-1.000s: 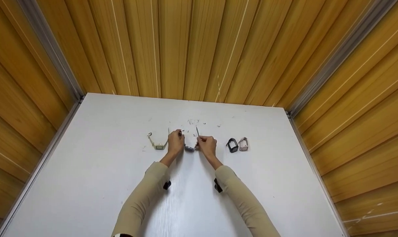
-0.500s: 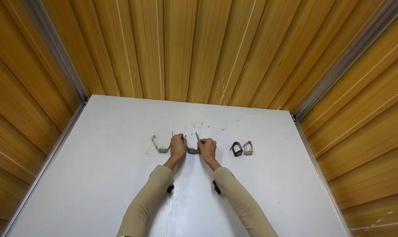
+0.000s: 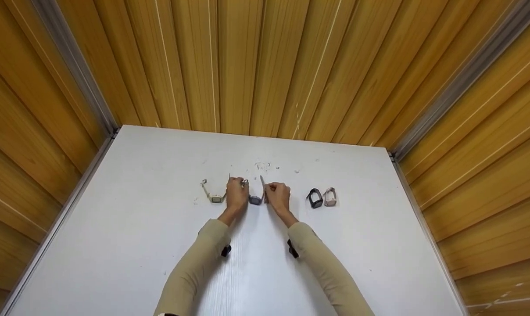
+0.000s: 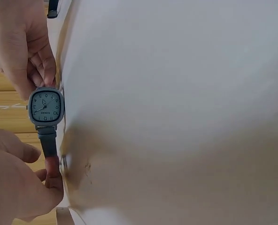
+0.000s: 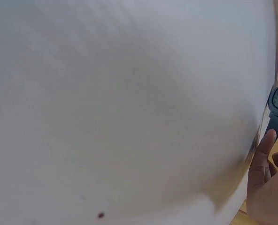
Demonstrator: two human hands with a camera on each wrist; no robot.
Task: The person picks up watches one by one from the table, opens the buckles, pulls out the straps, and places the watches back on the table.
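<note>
A blue-grey wristwatch (image 3: 255, 200) with a squarish face stands on the white table between my hands. My left hand (image 3: 237, 194) pinches one half of its strap, and the buckle end shows by the fingertips. On the other side, my right hand (image 3: 278, 195) pinches the other strap half, whose free tip points away from me. The left wrist view shows the watch face (image 4: 46, 107) with the left hand (image 4: 21, 180) below it and the right hand (image 4: 24, 44) above it. In the right wrist view, the right hand (image 5: 270, 187) has a fingertip against the strap.
A pale yellow-green watch (image 3: 216, 199) with its strap spread lies left of the left hand, partly covered by it. Over on the right stand a black watch (image 3: 315, 199) and a pink watch (image 3: 331, 198), straps looped. Wood-patterned panels (image 3: 234, 66) wall the table's far side.
My head view has shifted slightly. The right hand has moved a little to the right along the strap, while the left hand keeps its hold. The other watches stay put.
</note>
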